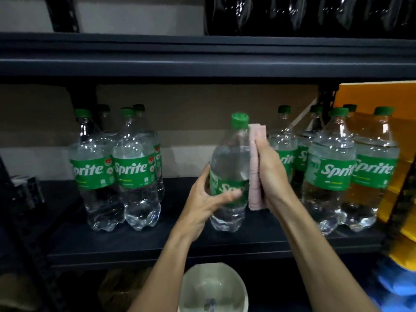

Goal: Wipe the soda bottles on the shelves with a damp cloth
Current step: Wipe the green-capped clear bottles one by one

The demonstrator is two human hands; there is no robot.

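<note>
- My left hand (208, 200) curls its fingers round the one Sprite bottle (229, 163), mid-shelf (135, 242).
- My right hand (269, 172) clasps one folded pink cloth (254, 176) against its 3 o'clock side.
- At 9 o'clock I count four standing bottles (132, 172); at 3 o'clock, five more bottles (331, 174).

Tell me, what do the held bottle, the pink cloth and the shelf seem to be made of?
Sprite bottle: clear glossy plastic, judging by its bright highlights and see-through walls. Its green cap looks like ribbed plastic.
Pink cloth: soft matte fabric, folded in layers; the weave is too blurred to name.
Shelf: dark and matte, perhaps painted metal or laminate; I cannot tell which.
</note>
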